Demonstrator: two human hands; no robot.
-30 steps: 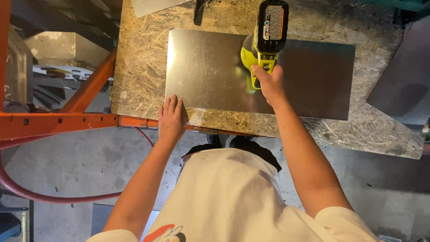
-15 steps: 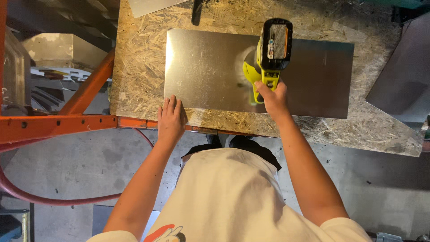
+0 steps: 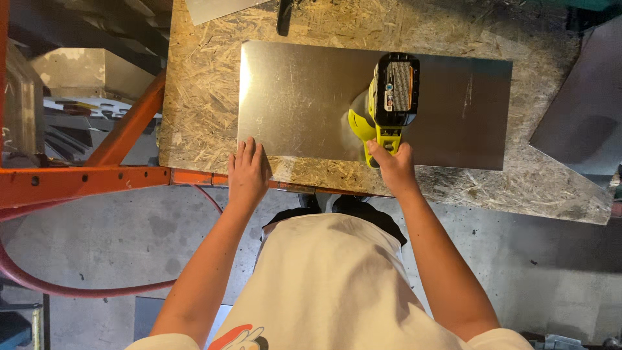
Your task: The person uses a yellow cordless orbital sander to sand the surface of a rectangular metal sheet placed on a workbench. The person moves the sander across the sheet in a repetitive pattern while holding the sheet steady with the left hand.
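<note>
Right hand (image 3: 391, 165) fingers wrapped tight on yellow cordless sander (image 3: 387, 104) sitting mid-sheet on the metal sheet (image 3: 298, 97), left hand (image 3: 247, 172) fingers spread flat, holding nothing, pressing sheet's near-left corner on chipboard counter (image 3: 201, 91).

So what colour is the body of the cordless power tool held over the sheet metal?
Bright yellow-green cordless power tool, black battery pack; head view.

A rectangular grey-and-orange label (image 3: 400, 86) sits on the black battery pack (image 3: 395, 91) of the yellow-green cordless tool (image 3: 382, 116).
</note>
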